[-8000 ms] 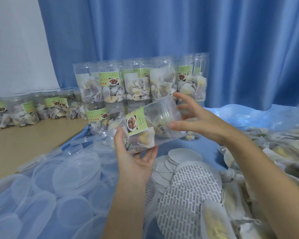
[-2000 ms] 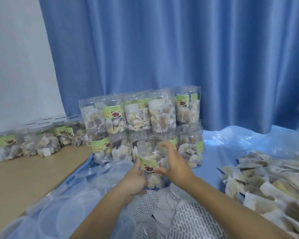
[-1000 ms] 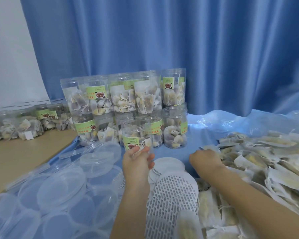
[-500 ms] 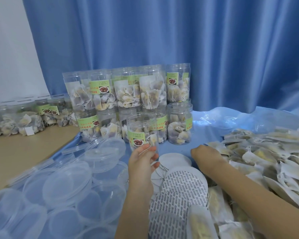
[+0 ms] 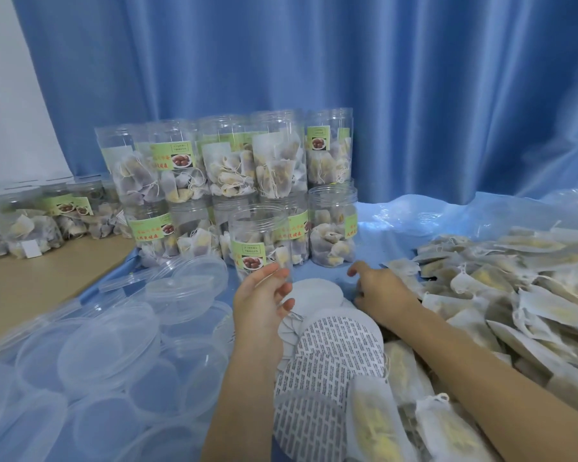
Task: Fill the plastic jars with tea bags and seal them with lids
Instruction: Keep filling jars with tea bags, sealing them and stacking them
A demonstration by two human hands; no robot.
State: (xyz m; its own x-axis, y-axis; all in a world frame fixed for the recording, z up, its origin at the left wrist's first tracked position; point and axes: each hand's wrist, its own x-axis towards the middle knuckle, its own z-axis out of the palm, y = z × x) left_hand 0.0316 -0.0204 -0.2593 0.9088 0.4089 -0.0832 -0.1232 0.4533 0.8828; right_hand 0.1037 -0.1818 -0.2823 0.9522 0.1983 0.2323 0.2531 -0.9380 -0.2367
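Both hands have drawn back from the front jar (image 5: 259,243), which two seconds ago sat gripped between them and now stands upright on the blue plastic sheet (image 5: 397,228), open-topped and partly filled with tea bags. Just below it, the left hand (image 5: 262,303) hovers with loosely curled fingers (image 5: 281,290) near the jar's base; whether they touch it cannot be told. The right hand (image 5: 379,291) rests palm down beside the white seal discs (image 5: 317,293), index finger extended and holding nothing visible. Behind the front jar, filled jars (image 5: 234,181) stand in two stacked rows against a blue curtain (image 5: 414,95). Clear plastic lids (image 5: 121,335) are heaped at left, printed liner discs (image 5: 334,348) lie in the centre, and loose tea bags (image 5: 498,295) are piled at right. More jars (image 5: 44,225) line a tan tabletop (image 5: 37,281) beside a white wall (image 5: 10,111). Each jar carries a green label picturing dark red fruit on a plate; its lettering is too blurred to read.
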